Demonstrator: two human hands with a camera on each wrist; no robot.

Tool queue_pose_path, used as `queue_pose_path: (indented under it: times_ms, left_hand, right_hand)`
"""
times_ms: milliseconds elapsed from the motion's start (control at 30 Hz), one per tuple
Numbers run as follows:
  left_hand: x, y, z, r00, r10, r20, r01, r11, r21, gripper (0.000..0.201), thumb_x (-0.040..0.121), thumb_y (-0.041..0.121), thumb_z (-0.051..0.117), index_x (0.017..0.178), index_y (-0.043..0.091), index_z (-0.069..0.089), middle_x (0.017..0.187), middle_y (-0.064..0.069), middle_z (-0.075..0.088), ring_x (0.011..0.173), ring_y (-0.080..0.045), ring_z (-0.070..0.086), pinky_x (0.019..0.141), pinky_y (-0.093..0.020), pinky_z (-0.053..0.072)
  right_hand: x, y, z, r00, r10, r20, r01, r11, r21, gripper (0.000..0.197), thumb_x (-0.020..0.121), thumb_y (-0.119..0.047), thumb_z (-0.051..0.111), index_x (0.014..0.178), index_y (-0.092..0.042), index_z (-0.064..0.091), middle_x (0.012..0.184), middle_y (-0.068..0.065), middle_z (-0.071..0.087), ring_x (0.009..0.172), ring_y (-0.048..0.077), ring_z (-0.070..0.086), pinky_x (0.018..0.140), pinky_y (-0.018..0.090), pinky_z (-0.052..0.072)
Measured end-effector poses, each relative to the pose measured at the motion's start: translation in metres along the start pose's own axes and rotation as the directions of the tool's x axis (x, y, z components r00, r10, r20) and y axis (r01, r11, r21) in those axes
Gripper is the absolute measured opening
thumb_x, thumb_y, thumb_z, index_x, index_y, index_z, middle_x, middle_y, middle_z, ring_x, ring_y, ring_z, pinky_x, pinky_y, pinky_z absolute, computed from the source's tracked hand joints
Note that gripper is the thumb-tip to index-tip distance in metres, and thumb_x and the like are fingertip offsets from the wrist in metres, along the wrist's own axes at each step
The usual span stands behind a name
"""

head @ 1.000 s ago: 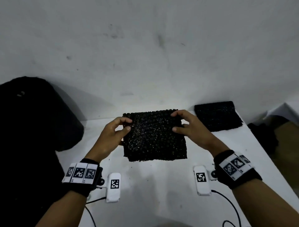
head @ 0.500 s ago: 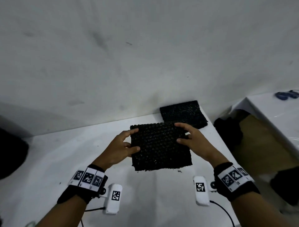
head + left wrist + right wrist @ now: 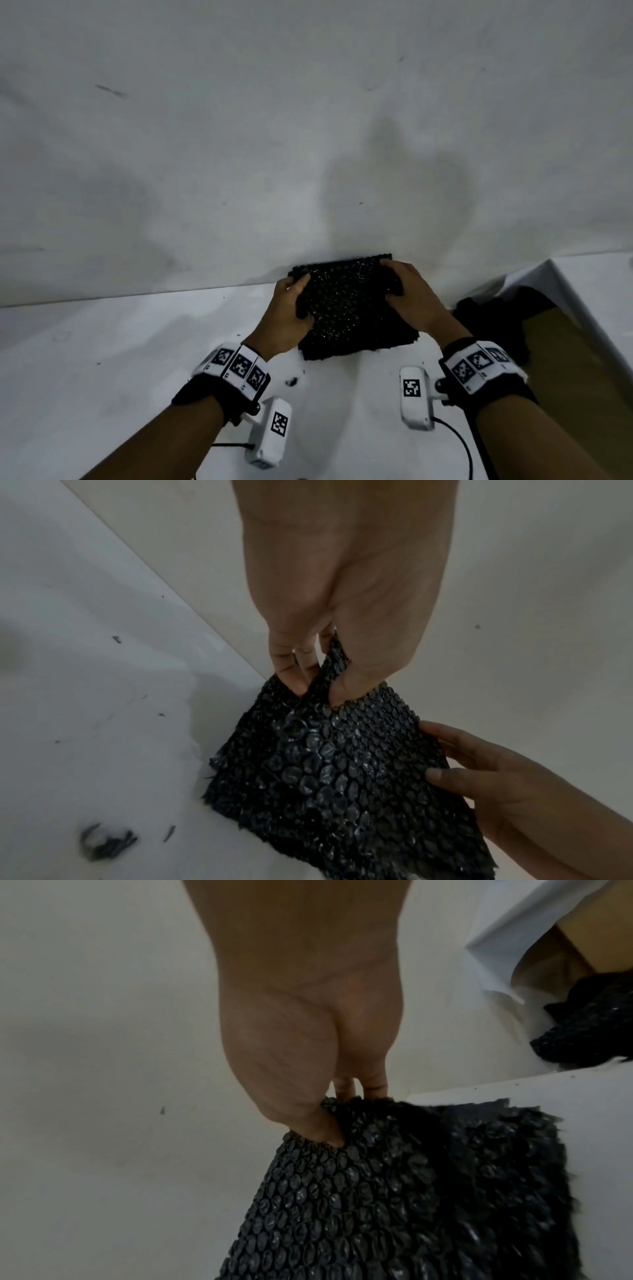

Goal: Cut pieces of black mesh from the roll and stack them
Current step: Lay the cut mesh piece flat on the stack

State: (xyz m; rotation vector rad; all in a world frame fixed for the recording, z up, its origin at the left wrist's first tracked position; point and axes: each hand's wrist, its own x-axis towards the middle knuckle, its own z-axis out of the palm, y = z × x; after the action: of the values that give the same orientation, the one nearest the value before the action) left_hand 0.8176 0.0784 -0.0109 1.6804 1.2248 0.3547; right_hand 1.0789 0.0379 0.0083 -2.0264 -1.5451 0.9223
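Head view: both hands hold a square cut piece of black bubbly mesh (image 3: 346, 301) over a stack of black mesh pieces (image 3: 507, 1150) at the white table's (image 3: 102, 359) far right corner by the wall. The left hand (image 3: 286, 315) pinches its left edge, the right hand (image 3: 409, 298) its right edge. No container shows.

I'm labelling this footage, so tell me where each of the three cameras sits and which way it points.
Head: worn on the head, looks forward and down at the white table and wall; shows both forearms, left hand, right hand.
Left wrist: looks along the left hand at the mesh piece; the right hand shows too.
Right wrist: looks along the right hand at the mesh piece.
All three share the mesh piece.
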Motion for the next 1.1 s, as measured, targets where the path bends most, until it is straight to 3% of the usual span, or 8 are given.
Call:
queue_pose_path:
  times_ms: [167,233,367,533,633,800,933,1100]
  left_hand:
    - [0.040,-0.009,0.017,0.998,-0.060,-0.005,0.060,0.992,0.114,0.078,0.091,-0.004,0.060,0.156,0.011,0.021,0.155,-0.013,0.015,0.147,-0.023,0.024,0.112,-0.011,0.014]
    - [0.049,-0.017,0.022,0.996,-0.093,0.015,0.090,0.986,0.141,0.078,0.091,-0.002,0.060,0.157,0.013,0.021,0.156,-0.014,0.013,0.148,-0.025,0.024,0.119,-0.020,0.018]
    - [0.056,-0.022,0.026,0.986,-0.166,-0.005,0.161,0.951,0.263,0.080,0.088,0.012,0.063,0.157,0.026,0.025,0.156,-0.005,0.010,0.142,-0.032,0.023,0.117,-0.036,0.029]
    - [0.048,-0.008,0.037,0.986,0.040,-0.164,0.034,0.906,0.423,0.089,0.074,0.040,0.071,0.152,0.036,0.028,0.159,0.005,0.004,0.143,-0.021,0.004,0.115,-0.050,0.017]
    - [0.055,-0.009,0.049,0.981,0.187,0.050,-0.176,0.752,0.635,0.090,0.072,0.070,0.057,0.150,0.031,0.036,0.163,-0.005,0.020,0.145,-0.030,0.011,0.107,-0.065,0.025]
    - [0.073,-0.018,0.055,0.974,0.017,0.228,-0.191,0.609,0.770,0.095,0.066,0.084,0.034,0.140,0.025,0.048,0.146,-0.015,0.051,0.133,-0.040,0.035,0.084,-0.074,0.043]
    - [0.080,-0.015,0.060,0.966,-0.020,0.258,-0.187,0.638,0.747,0.114,0.057,0.086,0.016,0.159,0.036,0.009,0.168,-0.003,-0.006,0.152,-0.036,-0.008,0.113,-0.068,-0.001]
    - [0.081,-0.020,0.058,0.973,-0.045,0.227,-0.139,0.671,0.728,0.101,0.080,0.081,0.048,0.157,0.042,-0.004,0.164,0.009,-0.023,0.151,-0.025,-0.020,0.116,-0.062,-0.003]
  right_hand:
    - [0.041,0.026,0.011,0.995,-0.029,0.098,0.038,0.996,-0.085,0.071,0.089,0.009,0.051,0.153,-0.014,0.029,0.154,0.013,0.028,0.140,0.028,0.035,0.110,0.014,0.021]
    - [0.048,0.036,0.019,0.986,0.002,0.165,0.027,0.984,-0.174,0.073,0.089,0.004,0.051,0.155,-0.015,0.024,0.157,0.016,0.023,0.142,0.034,0.031,0.117,0.031,0.021]
    - [0.051,0.050,0.034,0.983,0.037,0.180,0.012,0.965,-0.261,0.079,0.090,-0.003,0.053,0.157,-0.020,0.014,0.158,0.015,0.015,0.143,0.036,0.021,0.115,0.036,0.016]
    - [0.049,0.047,0.037,0.991,0.057,0.120,-0.004,0.916,-0.400,0.079,0.089,-0.014,0.054,0.156,-0.027,0.016,0.158,0.010,0.012,0.130,0.036,0.028,0.107,0.043,0.031]
    - [0.045,0.035,0.035,0.999,0.004,0.039,0.020,0.801,-0.599,0.076,0.085,-0.025,0.059,0.153,-0.022,0.025,0.155,0.010,0.017,0.124,0.037,0.030,0.098,0.044,0.034]
    - [0.044,0.022,0.051,0.977,-0.191,-0.099,0.067,0.708,-0.703,0.078,0.053,-0.025,0.078,0.126,-0.008,0.059,0.123,0.016,0.055,0.104,0.038,0.049,0.081,0.047,0.045]
    - [0.042,0.016,0.071,0.954,-0.299,0.019,0.237,0.713,-0.660,0.066,0.078,-0.038,0.040,0.135,-0.009,0.056,0.132,0.013,0.057,0.120,0.038,0.054,0.095,0.055,0.047]
    - [0.050,0.039,0.075,0.960,-0.249,0.126,0.271,0.728,-0.629,0.064,0.082,-0.038,0.035,0.137,-0.016,0.057,0.137,0.008,0.058,0.124,0.035,0.057,0.094,0.060,0.050]
